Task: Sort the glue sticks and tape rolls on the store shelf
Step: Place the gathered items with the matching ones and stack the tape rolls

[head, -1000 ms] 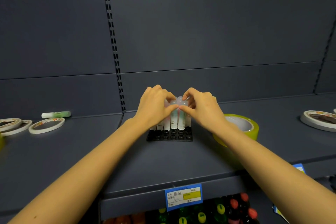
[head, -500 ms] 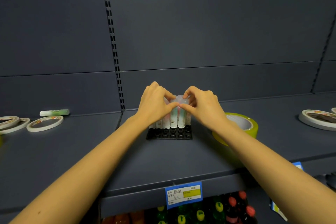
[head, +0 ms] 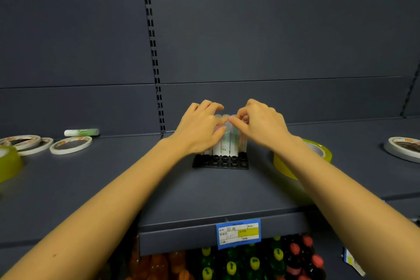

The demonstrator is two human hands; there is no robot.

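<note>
Both hands meet over the glue sticks [head: 227,143], which stand upright in a black tray [head: 220,162] at the middle of the shelf [head: 204,200]. The left hand [head: 200,129] cups the cluster from 9 o'clock, its fingers curled over the caps and its thumb laid against a tube. The right hand [head: 261,125] comes in from 3 o'clock and pinches a cap between thumb and forefinger.

The step looks like seating or straightening a stick among its neighbours. To do it well, the left hand should brace the row while the right guides the one tube straight down into its socket. A sideways push could tip the tall, light tubes or slide the tray. The front sockets at 6 o'clock are open.

A loose glue stick [head: 81,132] lies on its side well off at 10 o'clock, behind the white tape rolls [head: 71,145]. A yellow tape roll [head: 318,154] sits near at 3 o'clock, partly behind the right forearm.
</note>
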